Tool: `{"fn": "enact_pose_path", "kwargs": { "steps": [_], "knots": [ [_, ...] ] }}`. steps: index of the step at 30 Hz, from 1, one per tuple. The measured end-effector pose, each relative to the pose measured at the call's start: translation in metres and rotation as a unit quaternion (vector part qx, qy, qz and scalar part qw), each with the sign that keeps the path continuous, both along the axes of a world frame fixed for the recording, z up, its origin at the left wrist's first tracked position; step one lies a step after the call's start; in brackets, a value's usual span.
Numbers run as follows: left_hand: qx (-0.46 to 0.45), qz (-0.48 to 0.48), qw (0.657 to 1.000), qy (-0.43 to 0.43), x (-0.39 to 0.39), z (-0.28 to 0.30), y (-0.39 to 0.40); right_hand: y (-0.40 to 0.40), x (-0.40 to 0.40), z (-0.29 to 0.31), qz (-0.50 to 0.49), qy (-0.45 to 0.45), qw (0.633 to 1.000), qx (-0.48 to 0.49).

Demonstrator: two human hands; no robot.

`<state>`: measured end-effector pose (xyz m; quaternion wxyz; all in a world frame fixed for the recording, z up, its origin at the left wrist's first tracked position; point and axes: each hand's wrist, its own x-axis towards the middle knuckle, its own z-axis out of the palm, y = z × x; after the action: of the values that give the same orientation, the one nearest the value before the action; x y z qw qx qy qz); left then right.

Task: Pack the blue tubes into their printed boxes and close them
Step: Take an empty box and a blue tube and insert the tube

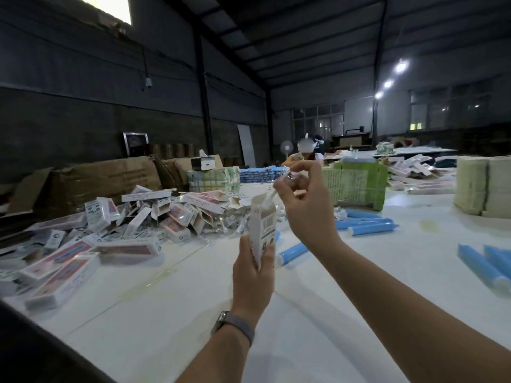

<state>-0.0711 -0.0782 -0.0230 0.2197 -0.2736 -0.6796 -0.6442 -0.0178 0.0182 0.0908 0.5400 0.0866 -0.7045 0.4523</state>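
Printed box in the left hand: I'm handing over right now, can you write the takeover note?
Left hand: grips the printed box upright by its lower end, top flap open.
Right hand: raised above the box top, fingers curled, pinching something small at the flap; what it is cannot be told.
Loose blue tubes lie on the white table to the right, more at the right edge.
Pile of printed boxes on the left.
Done: whether a tube is inside this box cannot be seen.
Left: close this box, then pack the remaining tubes.
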Motion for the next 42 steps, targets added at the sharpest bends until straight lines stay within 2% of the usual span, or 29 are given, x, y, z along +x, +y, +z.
{"fn": "enact_pose_path", "kwargs": {
  "steps": [5,11,16,21,28,34,42],
  "knots": [
    [0.019,-0.017,1.0,0.004,0.0,0.001,0.0,0.003,-0.002,-0.007,-0.051,-0.02,0.992,0.111],
    [-0.012,-0.019,0.999,0.026,-0.001,-0.003,0.003,0.008,0.002,0.0,-0.095,0.039,0.991,0.089],
    [-0.02,0.0,0.999,0.041,-0.001,-0.003,0.004,0.01,0.002,-0.008,-0.099,-0.023,0.975,0.197],
    [-0.021,-0.001,0.999,0.034,-0.002,-0.004,0.002,0.012,-0.001,-0.018,-0.17,-0.023,0.952,0.253],
    [0.012,-0.025,1.0,0.011,-0.004,-0.001,0.001,0.014,-0.002,-0.023,-0.116,-0.116,0.954,0.251],
    [0.04,-0.064,0.997,0.002,-0.004,0.0,0.001,0.013,0.0,-0.023,-0.119,-0.112,0.943,0.289],
    [0.071,-0.032,0.997,0.029,0.004,0.013,-0.004,0.005,-0.005,-0.031,-0.094,-0.143,0.932,0.32]
  ]
}}
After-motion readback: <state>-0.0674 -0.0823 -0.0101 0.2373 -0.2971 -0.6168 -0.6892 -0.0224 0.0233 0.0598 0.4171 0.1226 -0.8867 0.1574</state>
